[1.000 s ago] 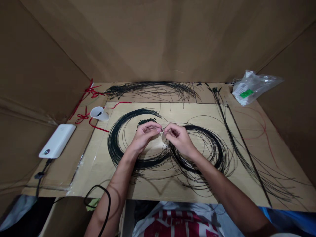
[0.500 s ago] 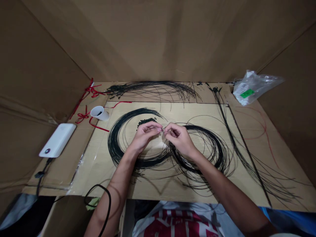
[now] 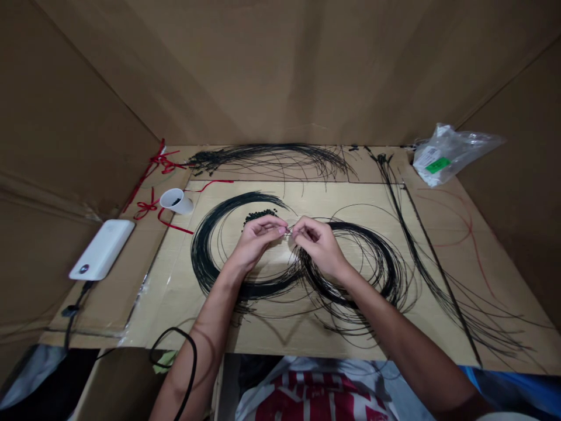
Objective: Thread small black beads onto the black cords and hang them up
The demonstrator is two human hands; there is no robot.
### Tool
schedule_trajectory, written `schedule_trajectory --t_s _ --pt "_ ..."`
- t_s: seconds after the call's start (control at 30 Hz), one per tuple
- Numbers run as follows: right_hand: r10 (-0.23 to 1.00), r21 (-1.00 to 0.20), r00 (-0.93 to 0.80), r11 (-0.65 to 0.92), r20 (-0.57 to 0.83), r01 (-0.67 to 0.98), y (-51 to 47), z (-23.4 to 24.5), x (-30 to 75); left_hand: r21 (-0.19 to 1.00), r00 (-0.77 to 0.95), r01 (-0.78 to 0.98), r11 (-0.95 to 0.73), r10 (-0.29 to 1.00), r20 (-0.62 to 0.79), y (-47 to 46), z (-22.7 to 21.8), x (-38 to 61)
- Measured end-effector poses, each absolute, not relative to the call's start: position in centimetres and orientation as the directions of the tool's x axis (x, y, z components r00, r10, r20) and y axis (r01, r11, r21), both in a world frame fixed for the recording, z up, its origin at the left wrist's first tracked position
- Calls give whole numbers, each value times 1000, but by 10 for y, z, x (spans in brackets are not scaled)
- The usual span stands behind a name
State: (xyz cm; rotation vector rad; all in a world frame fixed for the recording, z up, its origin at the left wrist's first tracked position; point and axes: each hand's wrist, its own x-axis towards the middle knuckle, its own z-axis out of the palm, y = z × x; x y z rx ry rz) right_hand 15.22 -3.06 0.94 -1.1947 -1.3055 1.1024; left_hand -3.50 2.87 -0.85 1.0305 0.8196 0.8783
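Observation:
My left hand (image 3: 256, 241) and my right hand (image 3: 318, 244) meet at the middle of the cardboard work surface (image 3: 307, 333), fingertips pinched together on a thin black cord (image 3: 290, 233) with something tiny between them that I cannot make out. Under my hands lie two big coils of black cords (image 3: 210, 257). A small heap of black beads (image 3: 259, 215) sits just beyond my left hand.
More black cords fan out along the back (image 3: 272, 156) and down the right side (image 3: 438, 275). A white cup (image 3: 176, 202) and red ribbon (image 3: 151, 166) lie at the left, a white power bank (image 3: 101, 249) farther left, a plastic bag (image 3: 451, 153) at back right. Cardboard walls enclose the space.

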Motion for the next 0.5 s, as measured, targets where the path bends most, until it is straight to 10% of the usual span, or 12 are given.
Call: schedule_trajectory --t_s 0.5 --pt "995 -994 -3 97 97 59 -30 10 152 926 422 -257 276 894 -149 29 -6 -34"
